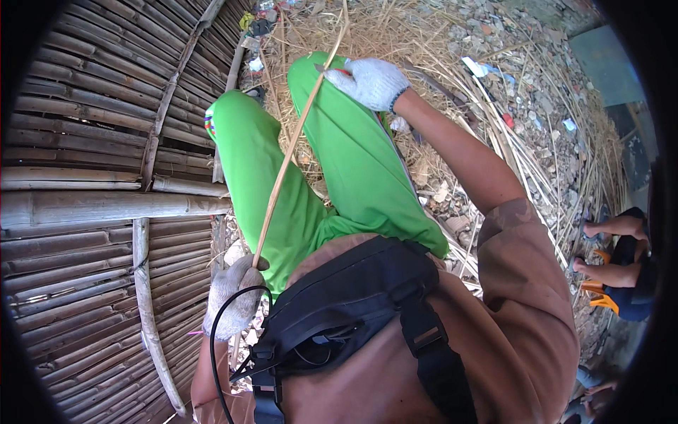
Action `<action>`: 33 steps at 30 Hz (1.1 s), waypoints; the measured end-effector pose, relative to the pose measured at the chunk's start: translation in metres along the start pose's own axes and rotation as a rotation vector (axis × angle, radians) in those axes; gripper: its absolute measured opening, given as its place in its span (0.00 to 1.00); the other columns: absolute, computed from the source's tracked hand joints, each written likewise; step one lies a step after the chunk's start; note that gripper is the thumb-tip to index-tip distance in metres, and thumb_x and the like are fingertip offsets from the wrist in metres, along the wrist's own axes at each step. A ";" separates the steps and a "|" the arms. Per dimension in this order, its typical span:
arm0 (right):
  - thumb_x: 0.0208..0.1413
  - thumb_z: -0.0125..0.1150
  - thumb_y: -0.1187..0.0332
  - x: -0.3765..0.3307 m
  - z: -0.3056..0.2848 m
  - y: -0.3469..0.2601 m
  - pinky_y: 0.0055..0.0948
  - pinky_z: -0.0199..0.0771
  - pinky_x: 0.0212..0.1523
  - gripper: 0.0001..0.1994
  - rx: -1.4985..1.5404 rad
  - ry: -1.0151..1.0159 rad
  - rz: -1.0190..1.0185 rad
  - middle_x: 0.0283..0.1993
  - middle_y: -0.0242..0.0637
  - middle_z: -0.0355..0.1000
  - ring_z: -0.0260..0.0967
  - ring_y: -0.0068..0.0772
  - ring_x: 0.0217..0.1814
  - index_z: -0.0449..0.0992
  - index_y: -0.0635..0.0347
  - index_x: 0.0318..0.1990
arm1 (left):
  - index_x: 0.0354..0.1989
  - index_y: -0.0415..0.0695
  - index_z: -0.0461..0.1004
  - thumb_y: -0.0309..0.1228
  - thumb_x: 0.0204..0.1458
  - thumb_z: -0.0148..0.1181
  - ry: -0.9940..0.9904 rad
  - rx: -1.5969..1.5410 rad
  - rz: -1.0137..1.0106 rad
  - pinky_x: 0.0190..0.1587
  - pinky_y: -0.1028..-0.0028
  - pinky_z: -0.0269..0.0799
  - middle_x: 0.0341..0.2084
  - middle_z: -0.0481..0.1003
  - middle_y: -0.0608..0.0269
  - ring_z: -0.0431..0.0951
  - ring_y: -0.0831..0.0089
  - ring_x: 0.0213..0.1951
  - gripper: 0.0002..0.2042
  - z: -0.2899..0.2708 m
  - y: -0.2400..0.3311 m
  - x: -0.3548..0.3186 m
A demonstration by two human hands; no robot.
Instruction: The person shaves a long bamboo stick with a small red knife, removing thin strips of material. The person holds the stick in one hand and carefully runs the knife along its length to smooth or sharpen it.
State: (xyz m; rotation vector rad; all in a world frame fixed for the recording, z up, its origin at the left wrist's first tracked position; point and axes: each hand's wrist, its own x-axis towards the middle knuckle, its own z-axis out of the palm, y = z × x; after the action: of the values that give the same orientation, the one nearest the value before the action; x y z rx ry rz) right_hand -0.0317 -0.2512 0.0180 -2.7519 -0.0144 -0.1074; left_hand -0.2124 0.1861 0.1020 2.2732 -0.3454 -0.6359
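A long, thin bamboo strip runs slantwise across my green trouser legs, from my left hip to beyond my knees. My left hand, in a whitish knitted glove, is closed around its lower part beside the black waist bag. Over my right knee, my right hand, gloved the same way, grips a small knife. Its dark blade meets the strip, and a bit of red shows at the fingers. The glove covers most of the handle.
A wall of bamboo slats stands close on my left. Straw and shavings cover stony ground ahead, with loose bamboo strips to my right. Farther right, another person's bare legs show beside something orange. A black cable loops near my left wrist.
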 end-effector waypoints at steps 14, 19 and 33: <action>0.72 0.37 0.27 -0.034 -0.021 0.037 0.54 0.82 0.54 0.41 -0.047 0.125 0.111 0.43 0.54 0.85 0.84 0.58 0.48 0.87 0.52 0.55 | 0.54 0.34 0.79 0.48 0.73 0.60 -0.070 -0.213 -0.151 0.28 0.78 0.59 0.27 0.72 0.75 0.66 0.86 0.27 0.23 -0.022 -0.047 -0.089; 0.68 0.39 0.22 -0.016 -0.047 0.036 0.56 0.82 0.54 0.45 -0.052 0.129 0.074 0.44 0.53 0.85 0.84 0.60 0.49 0.88 0.57 0.47 | 0.53 0.34 0.80 0.46 0.72 0.60 -0.043 -0.182 -0.163 0.24 0.78 0.62 0.23 0.75 0.72 0.70 0.82 0.22 0.22 -0.020 -0.026 -0.078; 0.67 0.36 0.21 0.064 -0.102 0.246 0.50 0.71 0.73 0.54 -0.049 0.216 0.446 0.64 0.68 0.78 0.76 0.63 0.70 0.80 0.71 0.64 | 0.63 0.33 0.72 0.41 0.75 0.54 0.093 0.208 0.377 0.23 0.79 0.67 0.27 0.76 0.70 0.71 0.82 0.21 0.22 0.017 -0.122 -0.045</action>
State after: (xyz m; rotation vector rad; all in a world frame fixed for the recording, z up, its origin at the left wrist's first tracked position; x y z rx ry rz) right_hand 0.0311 -0.5173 0.0242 -2.7023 0.6611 -0.2828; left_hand -0.2523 0.2792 0.0186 2.3343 -0.8019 -0.3096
